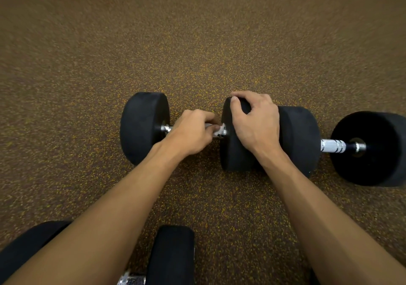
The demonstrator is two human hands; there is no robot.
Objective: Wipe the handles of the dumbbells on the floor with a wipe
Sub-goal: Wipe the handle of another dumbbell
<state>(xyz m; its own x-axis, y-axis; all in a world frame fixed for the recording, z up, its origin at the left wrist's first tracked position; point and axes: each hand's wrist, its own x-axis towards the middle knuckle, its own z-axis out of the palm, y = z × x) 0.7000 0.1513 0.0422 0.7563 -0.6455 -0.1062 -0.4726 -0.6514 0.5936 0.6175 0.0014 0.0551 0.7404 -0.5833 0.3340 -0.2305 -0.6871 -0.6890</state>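
A black dumbbell (142, 128) with a chrome handle lies on the speckled floor in the middle of the view. My left hand (193, 133) curls round that handle and holds a small white wipe (220, 129) against it near the right head. My right hand (254, 119) grips the top of that right head (232, 152), fingers curled over its edge. A second dumbbell (371, 148) lies to the right, its knurled chrome handle (334, 145) bare. The first dumbbell's handle is mostly hidden under my left hand.
A third black dumbbell (173, 254) lies at the bottom edge, partly under my left forearm, with a bit of chrome handle (131, 279) showing. The brown rubber floor with yellow flecks (197, 43) stretches away beyond the dumbbells.
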